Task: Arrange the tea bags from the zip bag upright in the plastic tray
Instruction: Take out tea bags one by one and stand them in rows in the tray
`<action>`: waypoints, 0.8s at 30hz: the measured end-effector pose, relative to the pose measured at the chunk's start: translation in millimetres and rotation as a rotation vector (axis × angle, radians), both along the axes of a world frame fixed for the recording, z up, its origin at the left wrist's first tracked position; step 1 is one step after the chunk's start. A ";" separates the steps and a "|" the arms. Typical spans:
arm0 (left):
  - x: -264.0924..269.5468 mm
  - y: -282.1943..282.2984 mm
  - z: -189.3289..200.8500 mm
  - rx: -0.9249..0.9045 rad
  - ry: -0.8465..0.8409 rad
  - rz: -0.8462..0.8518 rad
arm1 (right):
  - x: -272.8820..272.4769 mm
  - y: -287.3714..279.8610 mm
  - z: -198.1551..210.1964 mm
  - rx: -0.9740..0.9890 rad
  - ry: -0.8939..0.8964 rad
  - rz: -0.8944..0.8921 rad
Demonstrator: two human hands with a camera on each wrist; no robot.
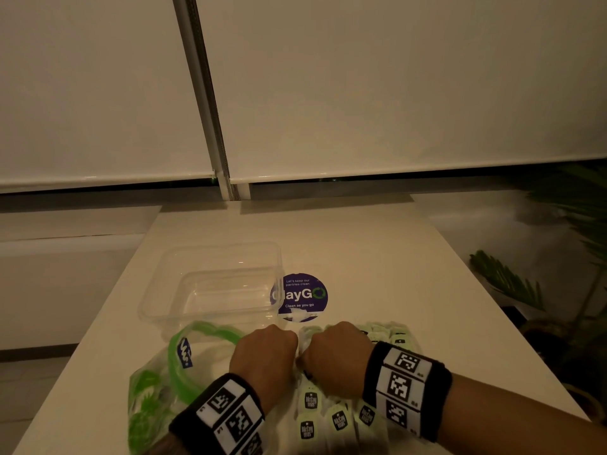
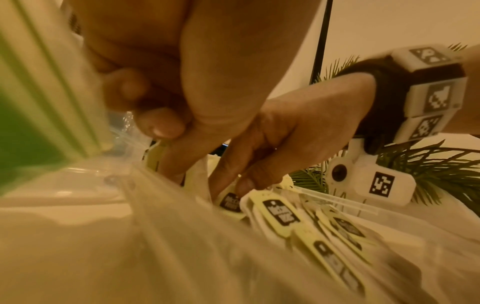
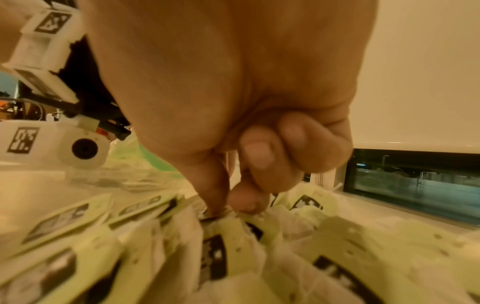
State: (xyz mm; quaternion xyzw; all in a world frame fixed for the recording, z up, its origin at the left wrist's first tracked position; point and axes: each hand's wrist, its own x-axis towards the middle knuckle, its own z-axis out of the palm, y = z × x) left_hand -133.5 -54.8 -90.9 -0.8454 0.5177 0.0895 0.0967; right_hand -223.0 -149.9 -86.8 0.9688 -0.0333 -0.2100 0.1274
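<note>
On the near edge of the white table (image 1: 377, 257), a spread of tea bags (image 1: 338, 418) lies flat, with both hands working side by side at its middle. The left hand (image 1: 262, 351) and the right hand (image 1: 336, 346) are each curled, knuckles up, almost touching. The right wrist view shows the right thumb and forefinger pinching the top of one tea bag (image 3: 218, 242). The left wrist view shows the left fingers (image 2: 171, 156) reaching down onto the same cluster, apparently pinching a bag or tag; the exact contact is partly hidden.

The zip bag (image 1: 157, 385), clear with a green seal, lies slack at the left of the hands, and no tea bags can be made out in it. The plastic tray (image 1: 154, 300) stands just beyond the hands and holds nothing. It partly overlaps a round purple sticker (image 1: 303, 298).

Step in hand, as judged: separating a single tea bag from the pile. Placement has not started. The next move calls for lifting one bag free without dragging its neighbours, carrying it to the tray, and standing it on edge against a wall so it does not topple.
</note>
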 end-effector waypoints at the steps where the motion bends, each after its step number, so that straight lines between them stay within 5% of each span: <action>1: 0.2 -0.2 0.1 -0.002 -0.002 0.003 | -0.4 -0.5 0.7 0.006 -0.007 0.003; 12: 10.0 2.9 -8.5 -0.083 0.040 0.038 | -14.7 8.1 18.0 0.258 -0.161 0.060; 18: 10.0 0.9 -11.5 -0.130 0.035 0.039 | -8.0 24.6 -0.3 0.238 0.066 0.077; 24: 13.1 4.6 -12.9 -0.334 0.186 0.095 | -12.8 18.6 1.8 0.259 0.052 0.053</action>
